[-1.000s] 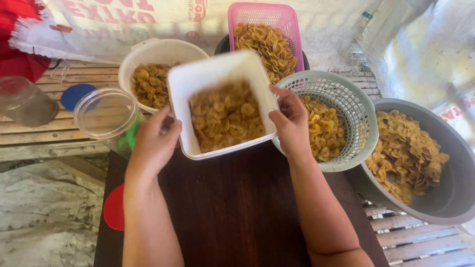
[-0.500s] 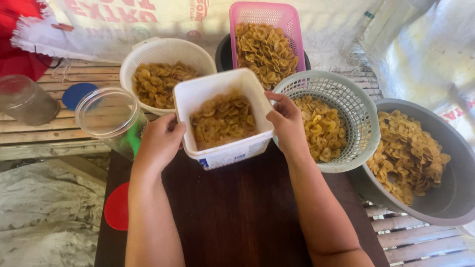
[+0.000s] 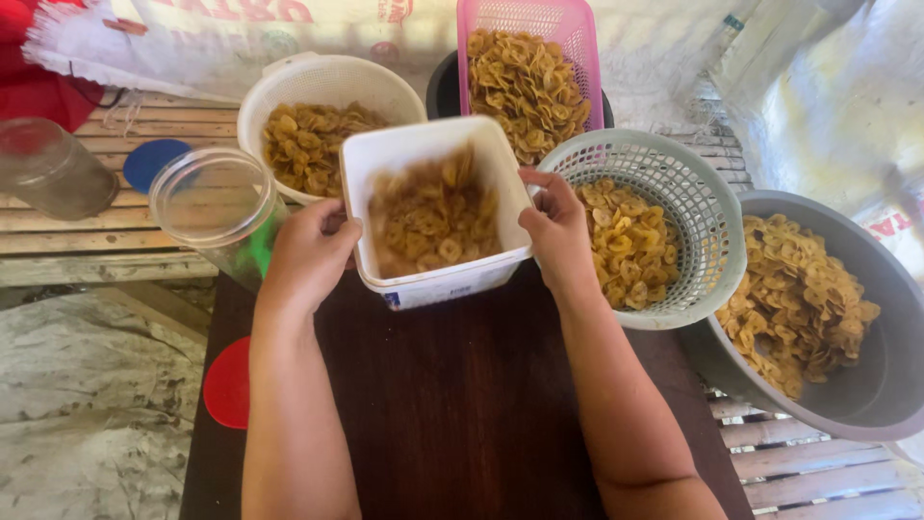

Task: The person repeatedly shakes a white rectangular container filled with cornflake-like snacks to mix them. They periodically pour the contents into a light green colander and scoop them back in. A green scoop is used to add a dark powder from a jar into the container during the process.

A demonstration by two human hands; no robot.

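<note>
A clear jar stands at 9 o'clock of the tub. The left hand and right hand each keep a closed grip on a side of the white tub of banana chips. The tub has come down lower and tipped toward the person, above the dark bench. The chips look blurry, so the shaking seems to go on.
</note>
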